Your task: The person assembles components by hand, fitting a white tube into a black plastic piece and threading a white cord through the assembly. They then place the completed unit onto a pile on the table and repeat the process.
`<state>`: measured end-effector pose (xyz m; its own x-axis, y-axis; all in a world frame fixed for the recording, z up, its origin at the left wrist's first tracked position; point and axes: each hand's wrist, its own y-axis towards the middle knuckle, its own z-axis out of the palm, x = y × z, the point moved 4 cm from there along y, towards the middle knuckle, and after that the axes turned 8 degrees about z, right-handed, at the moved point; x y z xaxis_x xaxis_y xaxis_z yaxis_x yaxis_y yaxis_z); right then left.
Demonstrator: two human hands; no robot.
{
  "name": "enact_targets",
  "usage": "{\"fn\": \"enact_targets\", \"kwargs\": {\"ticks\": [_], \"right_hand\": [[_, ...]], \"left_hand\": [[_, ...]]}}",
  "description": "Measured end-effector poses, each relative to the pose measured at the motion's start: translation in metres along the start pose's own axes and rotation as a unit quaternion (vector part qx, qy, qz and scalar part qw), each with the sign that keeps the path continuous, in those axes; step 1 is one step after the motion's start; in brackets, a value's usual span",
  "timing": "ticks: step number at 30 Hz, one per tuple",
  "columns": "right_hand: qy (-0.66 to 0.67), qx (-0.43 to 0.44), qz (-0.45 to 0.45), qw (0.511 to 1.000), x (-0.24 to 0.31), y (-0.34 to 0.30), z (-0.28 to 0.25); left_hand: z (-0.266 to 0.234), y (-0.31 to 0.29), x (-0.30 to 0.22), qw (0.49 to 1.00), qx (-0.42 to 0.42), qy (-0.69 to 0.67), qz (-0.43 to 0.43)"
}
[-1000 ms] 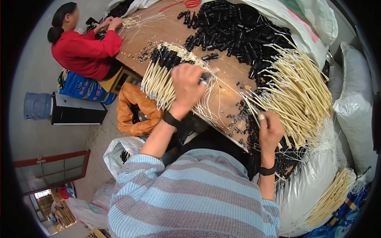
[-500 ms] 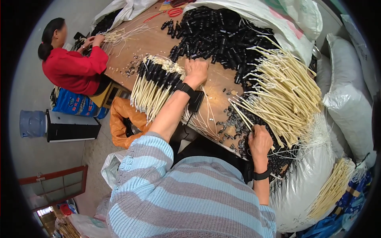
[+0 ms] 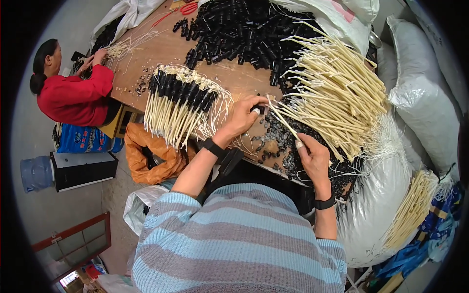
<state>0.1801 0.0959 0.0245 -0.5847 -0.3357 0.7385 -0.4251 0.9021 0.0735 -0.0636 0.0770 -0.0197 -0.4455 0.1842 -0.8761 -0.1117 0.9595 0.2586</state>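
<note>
My left hand (image 3: 241,117) is closed, thumb against fingers, around a small black plastic connector (image 3: 258,109) that its fingers partly hide. My right hand (image 3: 315,158) pinches a cream-coloured cable (image 3: 285,122) by its lower part. The cable slants up and left, its pale tip beside the fingertips of my left hand. Whether tip and connector touch, I cannot tell. To the right lies a large heap of similar cream cables (image 3: 342,93). Left of my left hand, a bundle of cables with black connectors fitted (image 3: 178,95) rests at the table's edge.
A big pile of black connectors (image 3: 234,31) covers the far side of the wooden table (image 3: 222,73). Small dark parts (image 3: 281,134) lie scattered between my hands. A co-worker in a red top (image 3: 73,95) handles thin wires at the left. Full white sacks (image 3: 422,88) stand at the right.
My left hand has come from the edge of the connector pile toward my right hand, with a black connector in it. My right hand has raised a cable from the heap's near edge.
</note>
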Motion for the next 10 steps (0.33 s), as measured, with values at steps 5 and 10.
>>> {"fn": "enact_targets", "kwargs": {"ticks": [5, 10], "right_hand": [[-0.028, 0.01, 0.06, 0.998, 0.0, -0.008, -0.002], [-0.009, 0.028, 0.011, 1.0, -0.003, -0.012, 0.004]], "left_hand": [[-0.008, -0.01, -0.004, 0.961, -0.014, 0.247, 0.126], [-0.004, -0.011, -0.008, 0.996, 0.085, -0.019, -0.013]]}}
